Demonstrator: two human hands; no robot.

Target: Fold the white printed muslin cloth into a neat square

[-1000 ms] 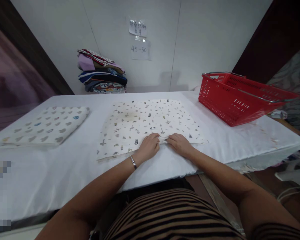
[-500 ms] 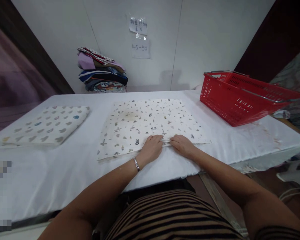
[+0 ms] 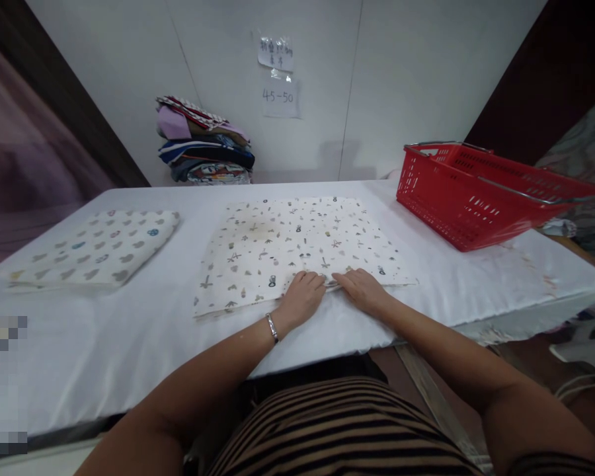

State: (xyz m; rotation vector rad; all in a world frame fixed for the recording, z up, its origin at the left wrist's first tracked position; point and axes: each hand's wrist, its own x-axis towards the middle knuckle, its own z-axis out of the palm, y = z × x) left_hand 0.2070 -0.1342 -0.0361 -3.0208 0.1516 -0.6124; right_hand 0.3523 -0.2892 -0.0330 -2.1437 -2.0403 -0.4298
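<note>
A white cloth (image 3: 297, 238) with small grey and olive prints lies folded flat in the middle of the table. At its near edge, my left hand (image 3: 303, 294) is closed on the fabric, a silver bracelet at the wrist. My right hand (image 3: 361, 289) grips the same edge a short way to the right. Between the two hands the edge is slightly bunched. The fingertips are partly hidden by the backs of the hands.
A second folded cloth (image 3: 99, 248) with grey prints lies on the left of the white-covered table (image 3: 149, 344). A red basket (image 3: 456, 205) stands at the right. Stacked fabrics (image 3: 205, 149) are at the back by the wall, under paper signs (image 3: 278, 98).
My right hand's fingers have shifted slightly left, towards my left hand, along the cloth's near edge. The cloth lies as before; the view has moved very little.
</note>
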